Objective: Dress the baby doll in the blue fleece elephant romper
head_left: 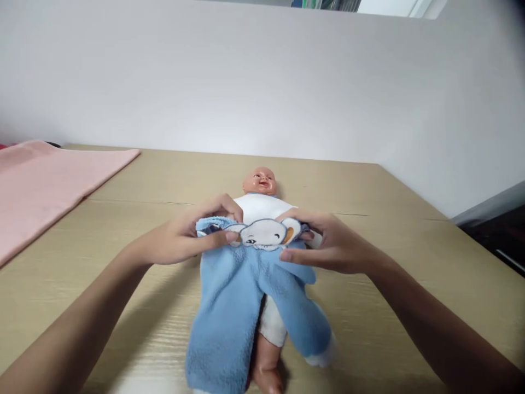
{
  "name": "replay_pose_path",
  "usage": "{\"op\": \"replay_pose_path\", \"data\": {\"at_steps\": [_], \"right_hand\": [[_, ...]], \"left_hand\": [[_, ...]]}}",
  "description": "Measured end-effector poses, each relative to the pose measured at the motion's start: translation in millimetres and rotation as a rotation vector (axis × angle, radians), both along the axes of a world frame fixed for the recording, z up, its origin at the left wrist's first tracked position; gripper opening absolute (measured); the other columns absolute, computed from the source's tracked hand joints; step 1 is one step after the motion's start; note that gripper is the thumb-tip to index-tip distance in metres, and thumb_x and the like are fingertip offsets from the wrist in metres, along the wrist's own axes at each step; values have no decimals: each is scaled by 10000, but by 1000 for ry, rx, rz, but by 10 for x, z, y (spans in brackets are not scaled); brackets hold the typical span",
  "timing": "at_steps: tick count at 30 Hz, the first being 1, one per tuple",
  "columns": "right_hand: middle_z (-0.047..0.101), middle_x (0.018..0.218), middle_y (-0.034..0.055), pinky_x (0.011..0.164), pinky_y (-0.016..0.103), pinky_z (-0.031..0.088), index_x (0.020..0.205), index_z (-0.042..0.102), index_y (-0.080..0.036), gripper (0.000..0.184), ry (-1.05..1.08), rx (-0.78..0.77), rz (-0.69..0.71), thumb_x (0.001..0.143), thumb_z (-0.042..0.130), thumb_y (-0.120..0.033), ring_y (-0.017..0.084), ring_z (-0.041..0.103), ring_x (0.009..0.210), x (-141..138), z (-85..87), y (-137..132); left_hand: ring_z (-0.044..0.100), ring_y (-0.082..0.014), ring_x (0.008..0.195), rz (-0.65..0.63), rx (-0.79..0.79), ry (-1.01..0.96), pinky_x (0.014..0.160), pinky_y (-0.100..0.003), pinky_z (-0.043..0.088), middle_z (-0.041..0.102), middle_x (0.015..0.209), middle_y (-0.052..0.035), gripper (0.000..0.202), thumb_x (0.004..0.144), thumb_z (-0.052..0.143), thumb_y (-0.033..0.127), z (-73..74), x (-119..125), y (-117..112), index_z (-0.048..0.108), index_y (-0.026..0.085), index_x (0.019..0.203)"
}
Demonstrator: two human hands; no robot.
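A baby doll [262,181] lies on its back on the table, head toward the wall, dressed in a white top [262,204]. Over its lower body are fuzzy blue baby trousers [229,301] with an animal face patch at the top. My left hand [205,230] pinches the top edge at the left, thumb in front. At the right end of the same edge, my right hand [328,241] grips the cloth, thumb below the patch. One bare doll leg [267,361] shows between the trouser legs; the other leg is hidden.
A pink cloth [53,186] covers the table's left side. The wooden table [389,284] meets a white wall [262,87] at the back. A black object [498,235] stands beyond the right edge.
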State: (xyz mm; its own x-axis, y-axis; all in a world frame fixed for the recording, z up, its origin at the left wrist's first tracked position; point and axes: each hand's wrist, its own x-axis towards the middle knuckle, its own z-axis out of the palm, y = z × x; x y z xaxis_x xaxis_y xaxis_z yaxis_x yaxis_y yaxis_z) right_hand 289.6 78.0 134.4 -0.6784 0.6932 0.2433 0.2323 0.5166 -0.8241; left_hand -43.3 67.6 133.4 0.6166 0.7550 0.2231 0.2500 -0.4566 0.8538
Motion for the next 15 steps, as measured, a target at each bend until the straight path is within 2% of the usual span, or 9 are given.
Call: {"op": "replay_pose_path", "data": {"at_steps": [2,4,6,8,9,11,13,15], "right_hand": [[704,1036,39,801,296,562,1053,765,-201,348,-32,159,43,922,954,-462,199,671,940,-54,-33,15],[754,1206,81,987,371,591,1187,769,-220,433,-48,252,99,898,974,-469,265,723,1116,-152,-109,14],[788,1319,103,1101,440,579,1344,744,-234,552,-71,254,113,906,957,-492,333,747,1224,-263,-194,-5],[822,1281,92,1059,458,603,1414,721,-243,601,-91,203,73,912,938,-492,357,787,1151,-352,-260,-34],[834,1220,76,992,447,618,1406,724,-251,568,-89,171,48,919,925,-463,343,801,1063,-381,-279,-48],[820,1015,32,821,409,606,1250,761,-255,348,-65,121,10,947,876,-380,282,766,854,-401,-287,-67],[751,860,6,732,383,553,1014,751,-241,150,-32,106,-41,967,842,-350,232,675,748,-383,-260,-70],[686,790,-5,714,370,529,868,693,-228,243,-8,120,-105,980,840,-385,208,615,730,-349,-213,-60]], "left_hand": [[672,-161,851,-29,78,-64,740,-225,560,690,974,-23,132,1066,773,333,-91,29,33,718,237,1138],[704,-201,1026,-83,124,-165,879,-272,597,708,1075,-54,97,1057,783,293,-185,66,83,732,246,1125],[700,-249,1186,-100,116,-262,977,-333,613,716,1167,-85,103,1055,786,301,-275,88,116,723,256,1123],[698,-264,1216,-42,49,-316,964,-338,615,722,1170,-92,128,1073,763,350,-360,87,113,682,258,1110],[710,-247,1145,2,2,-322,897,-307,610,723,1124,-78,148,1087,742,379,-400,78,97,658,261,1120],[697,-201,948,67,-95,-283,758,-257,576,697,1008,-35,202,1100,717,427,-471,49,50,626,272,1193],[670,-183,865,95,-138,-185,721,-247,565,676,972,-13,305,1054,785,447,-523,24,-2,634,274,1254],[696,-211,956,77,-102,-76,825,-278,599,701,1052,-27,414,942,916,444,-544,18,-43,683,264,1233]]}}
